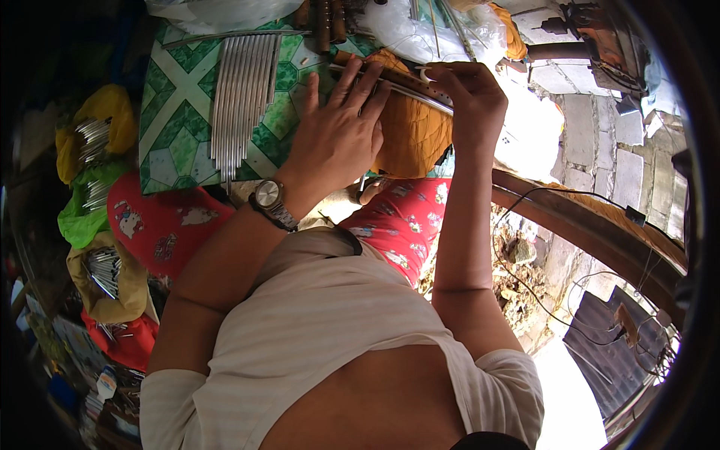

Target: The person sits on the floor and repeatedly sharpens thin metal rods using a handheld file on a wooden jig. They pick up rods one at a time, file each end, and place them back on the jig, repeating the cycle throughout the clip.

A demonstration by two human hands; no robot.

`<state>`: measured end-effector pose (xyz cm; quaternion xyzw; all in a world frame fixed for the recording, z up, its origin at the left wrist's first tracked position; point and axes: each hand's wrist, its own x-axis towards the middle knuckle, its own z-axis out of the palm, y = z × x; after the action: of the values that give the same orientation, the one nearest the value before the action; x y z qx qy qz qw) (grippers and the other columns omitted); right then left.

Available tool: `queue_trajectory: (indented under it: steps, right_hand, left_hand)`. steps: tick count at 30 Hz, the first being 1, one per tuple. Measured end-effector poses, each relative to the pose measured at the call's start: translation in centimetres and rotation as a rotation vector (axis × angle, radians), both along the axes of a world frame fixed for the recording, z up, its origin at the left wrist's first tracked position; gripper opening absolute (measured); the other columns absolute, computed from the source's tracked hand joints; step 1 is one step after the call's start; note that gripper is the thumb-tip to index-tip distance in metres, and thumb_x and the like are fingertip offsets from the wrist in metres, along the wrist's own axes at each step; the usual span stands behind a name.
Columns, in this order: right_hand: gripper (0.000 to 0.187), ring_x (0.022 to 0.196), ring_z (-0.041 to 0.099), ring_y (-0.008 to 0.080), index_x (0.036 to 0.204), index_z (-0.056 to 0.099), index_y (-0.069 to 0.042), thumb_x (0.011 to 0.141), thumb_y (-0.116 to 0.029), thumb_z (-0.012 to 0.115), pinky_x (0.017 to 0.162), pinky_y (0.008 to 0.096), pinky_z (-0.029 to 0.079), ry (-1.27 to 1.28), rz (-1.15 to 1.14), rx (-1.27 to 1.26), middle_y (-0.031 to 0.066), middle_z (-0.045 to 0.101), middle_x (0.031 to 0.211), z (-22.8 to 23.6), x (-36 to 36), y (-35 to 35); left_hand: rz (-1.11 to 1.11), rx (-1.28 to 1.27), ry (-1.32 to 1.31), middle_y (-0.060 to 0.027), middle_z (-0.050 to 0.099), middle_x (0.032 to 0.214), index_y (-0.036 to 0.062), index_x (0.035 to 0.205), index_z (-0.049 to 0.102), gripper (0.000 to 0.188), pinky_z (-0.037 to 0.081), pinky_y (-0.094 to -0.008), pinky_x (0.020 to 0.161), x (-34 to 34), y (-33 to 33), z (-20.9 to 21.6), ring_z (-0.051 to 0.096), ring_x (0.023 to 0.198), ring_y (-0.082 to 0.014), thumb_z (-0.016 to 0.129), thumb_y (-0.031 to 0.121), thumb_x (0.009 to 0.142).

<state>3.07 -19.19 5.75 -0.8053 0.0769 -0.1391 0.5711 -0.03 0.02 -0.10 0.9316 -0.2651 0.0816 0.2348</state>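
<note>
Head view, single fisheye: worn on the head, facing steeply down, close over both forearms, lap and green patterned counter (pixel 180 127).

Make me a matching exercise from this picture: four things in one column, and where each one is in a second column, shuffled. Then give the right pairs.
Things:
1. wristwatch
2. row of metal rods
3. brown stick
4. yellow bag

Places:
A. lying on the green patterned sheet
B. at the far left, with metal pieces inside
C. on the wrist of the left hand
D. held at one end by the right hand, above the orange cloth

Pairs: 1-C, 2-A, 3-D, 4-B
</note>
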Motion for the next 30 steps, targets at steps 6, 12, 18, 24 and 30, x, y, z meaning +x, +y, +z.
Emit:
queue_trajectory:
  steps: [6, 12, 18, 24, 30]
  right_hand:
    - [0.016, 0.068, 0.067, 0.0080, 0.087, 0.072, 0.000, 0.082, -0.012, 0.082, 0.064, 0.0231, 0.052, 0.018, 0.005, -0.056, 0.0068, 0.075, 0.078, -1.0, 0.4, 2.2]
    - [0.019, 0.066, 0.067, 0.0087, 0.085, 0.073, -0.001, 0.080, -0.016, 0.083, 0.062, 0.0247, 0.052, 0.042, -0.032, -0.213, 0.0074, 0.075, 0.075, -1.5, 0.7, 2.3]
    - [0.018, 0.066, 0.068, 0.0096, 0.085, 0.073, -0.001, 0.081, -0.016, 0.082, 0.062, 0.0251, 0.051, 0.050, -0.043, -0.290, 0.0076, 0.075, 0.075, -1.7, 0.7, 2.3]
    - [0.017, 0.065, 0.068, 0.0098, 0.085, 0.073, -0.002, 0.082, -0.016, 0.082, 0.063, 0.0251, 0.052, 0.044, -0.036, -0.242, 0.0073, 0.075, 0.075, -1.9, 0.8, 2.3]
    - [0.015, 0.066, 0.069, 0.0114, 0.084, 0.073, -0.002, 0.082, -0.016, 0.081, 0.063, 0.0263, 0.053, 0.045, -0.039, -0.289, 0.0074, 0.075, 0.076, -1.9, 0.8, 2.5]
  left_hand:
    - [0.004, -0.019, 0.002, -0.0077, 0.031, 0.163, 0.0084, 0.147, 0.049, 0.054, 0.022, -0.0661, 0.117, 0.0, 0.0, -0.2, 0.026, 0.153, -0.0271, 0.056, 0.024, 0.095]
    - [0.007, -0.030, -0.003, -0.0083, 0.031, 0.163, 0.0081, 0.146, 0.050, 0.054, 0.023, -0.0668, 0.117, 0.0, 0.0, -0.1, 0.024, 0.153, -0.0274, 0.056, 0.024, 0.095]
    - [0.003, -0.035, 0.006, -0.0080, 0.030, 0.164, 0.0081, 0.146, 0.051, 0.053, 0.023, -0.0669, 0.117, 0.1, 0.0, -0.1, 0.022, 0.154, -0.0271, 0.057, 0.024, 0.095]
    - [-0.003, -0.050, 0.006, -0.0078, 0.030, 0.164, 0.0077, 0.145, 0.052, 0.053, 0.023, -0.0672, 0.116, 0.0, 0.0, -0.1, 0.022, 0.154, -0.0270, 0.057, 0.024, 0.095]
    - [0.000, -0.046, 0.003, -0.0079, 0.030, 0.164, 0.0081, 0.145, 0.052, 0.052, 0.023, -0.0671, 0.117, 0.0, 0.0, -0.2, 0.022, 0.154, -0.0270, 0.057, 0.024, 0.095]
